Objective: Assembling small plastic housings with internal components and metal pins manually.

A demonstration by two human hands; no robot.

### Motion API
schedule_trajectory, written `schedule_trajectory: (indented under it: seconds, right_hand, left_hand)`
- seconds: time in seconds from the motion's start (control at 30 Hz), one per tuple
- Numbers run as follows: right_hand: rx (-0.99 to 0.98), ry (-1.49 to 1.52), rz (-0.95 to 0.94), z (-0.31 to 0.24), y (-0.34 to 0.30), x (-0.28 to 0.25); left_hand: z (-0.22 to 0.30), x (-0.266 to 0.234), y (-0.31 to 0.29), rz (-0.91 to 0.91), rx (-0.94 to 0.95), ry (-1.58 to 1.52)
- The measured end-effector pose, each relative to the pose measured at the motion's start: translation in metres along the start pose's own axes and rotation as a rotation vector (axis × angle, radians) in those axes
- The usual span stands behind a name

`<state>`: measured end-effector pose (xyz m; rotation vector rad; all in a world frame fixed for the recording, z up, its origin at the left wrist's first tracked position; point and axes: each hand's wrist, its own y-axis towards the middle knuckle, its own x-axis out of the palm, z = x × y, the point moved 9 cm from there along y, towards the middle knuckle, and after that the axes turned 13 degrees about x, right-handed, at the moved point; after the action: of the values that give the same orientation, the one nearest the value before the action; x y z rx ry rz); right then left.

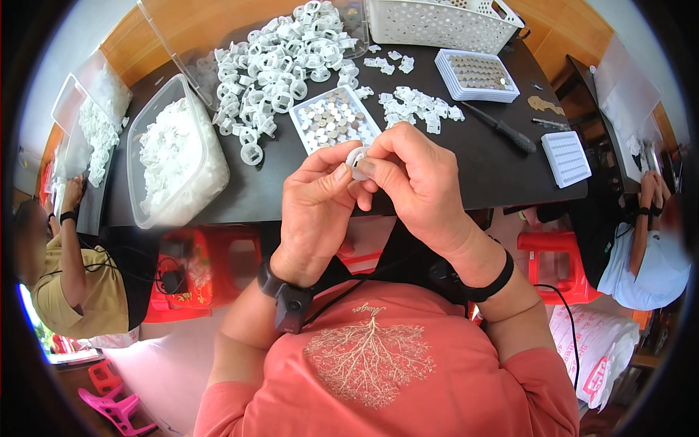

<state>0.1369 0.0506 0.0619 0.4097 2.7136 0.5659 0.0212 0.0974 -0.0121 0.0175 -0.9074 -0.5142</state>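
Both hands meet over the table's front edge, pinching one small white ring-shaped plastic part [356, 162] between the fingertips. My left hand [313, 200] grips it from the left with thumb and index finger. From the other side, my right hand [422, 182] presses thumb and finger against it. Just beyond the hands lies a white tray [297, 114] holding many small round metal discs [336, 120]. To its right is a loose spread of small white plastic pieces [419, 106]. A large heap of white ring-shaped parts [280, 65] lies behind and left of the tray.
A clear tub of white pieces [178, 153] stands at left. At the right are stacked disc trays [477, 75], a screwdriver [502, 127] and a ribbed white tray [566, 159]. A perforated basket [437, 25] stands at the back. Other people sit at both sides, near red stools [557, 262].
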Motion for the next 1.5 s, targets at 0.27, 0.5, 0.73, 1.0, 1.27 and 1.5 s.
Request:
schedule_trajectory:
  seconds: [0.27, 0.5, 0.73, 1.0, 1.27, 1.5]
  right_hand:
    - [0.183, 0.103, -0.027, 0.016, 0.004, -0.007]
    - [0.309, 0.189, -0.094, 0.022, 0.003, -0.007]
    - [0.353, 0.213, -0.099, 0.013, 0.014, -0.019]
    - [0.132, -0.234, 0.171, -0.012, 0.189, -0.14]
    - [-0.187, -0.432, -0.517, -0.028, 0.11, 0.089]
    - [-0.455, -0.747, -0.615, -0.021, 0.082, 0.188]
  left_hand:
    - [-0.004, 0.006, -0.001, 0.009, 0.011, 0.056]
    - [-0.008, 0.008, -0.001, 0.007, 0.038, 0.122]
    - [0.008, 0.024, 0.002, 0.023, 0.068, 0.247]
    - [0.026, 0.006, -0.008, -0.058, -0.075, 0.18]
    - [0.032, -0.001, -0.02, -0.216, -0.127, 0.099]
    - [0.042, -0.004, -0.03, -0.339, -0.187, 0.056]
